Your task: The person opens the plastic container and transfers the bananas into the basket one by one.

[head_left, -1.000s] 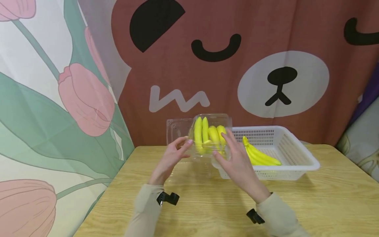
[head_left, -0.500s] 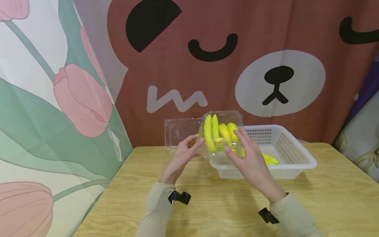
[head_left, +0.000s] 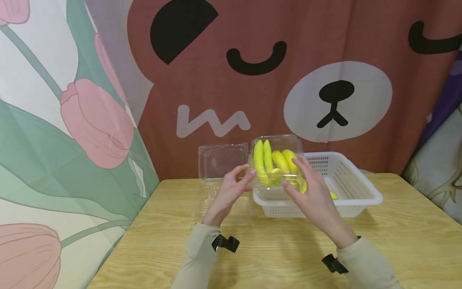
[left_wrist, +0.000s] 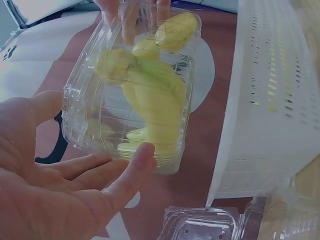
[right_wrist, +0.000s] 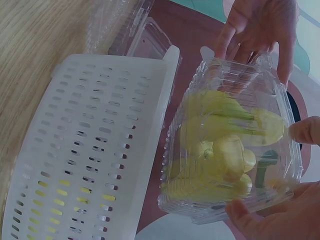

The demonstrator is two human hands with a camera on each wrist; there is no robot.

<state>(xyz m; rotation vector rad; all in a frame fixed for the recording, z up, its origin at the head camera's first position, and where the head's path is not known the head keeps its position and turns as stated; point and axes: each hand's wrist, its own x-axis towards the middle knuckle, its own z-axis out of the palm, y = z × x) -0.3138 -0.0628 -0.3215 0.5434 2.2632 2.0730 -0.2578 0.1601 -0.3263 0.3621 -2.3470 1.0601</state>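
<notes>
Head view: my hands (head_left: 231,192) (head_left: 312,196) clamp the banana box (head_left: 276,160) above the basket (head_left: 355,188); an empty box (head_left: 221,160) stands left.

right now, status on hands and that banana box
Left hand and right hand grip the closed clear clamshell of bananas, raised over the white basket's left end. More bananas in the basket. Empty clamshell behind left; nothing blocking.
</notes>
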